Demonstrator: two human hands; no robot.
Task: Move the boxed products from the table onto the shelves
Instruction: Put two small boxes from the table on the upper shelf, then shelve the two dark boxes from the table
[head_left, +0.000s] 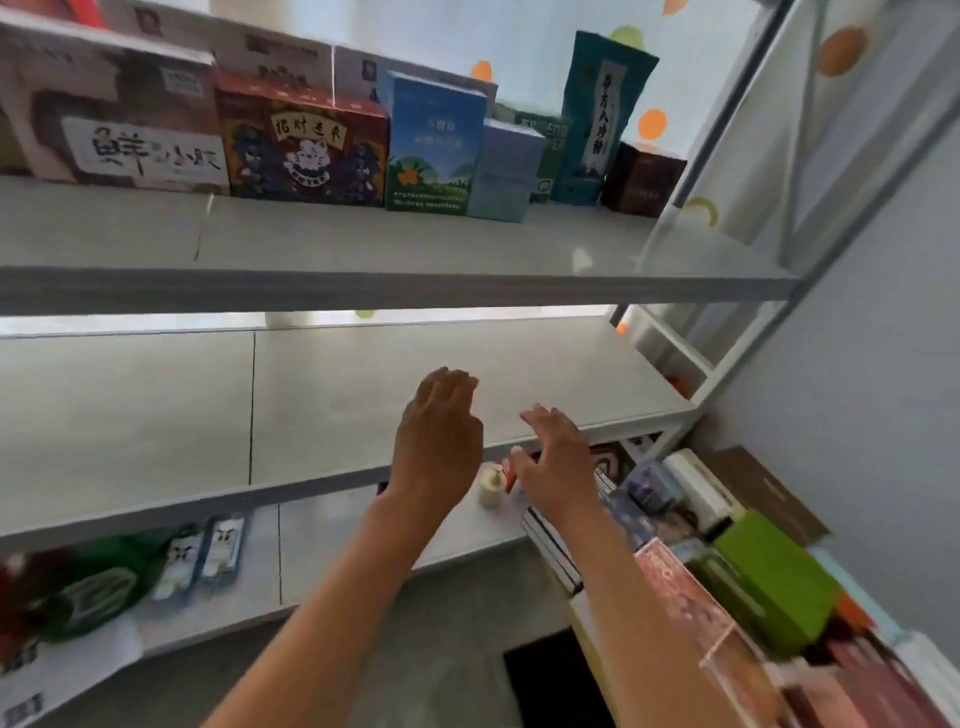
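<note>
So the boxed products still waiting on us are piled on the table at the near right: a green box, a reddish flat box just left of it, and a bunch more stacked behind and beside, too blurry to sort out. They look like light cardboard cartons, stiff enough but easy to dent at the corners, and a few seem glossy, so we'd grab each by its two long sides rather than pinch a flap.

Right now we've got nothing in hand. Our left hand and right hand are both up in front of the middle shelf, fingers straight and loose, palms down.

The top shelf already has a row: a white lettered box far left, a red cat box, a blue box, a tall teal box. A small cream bottle sits on the lower shelf.
</note>
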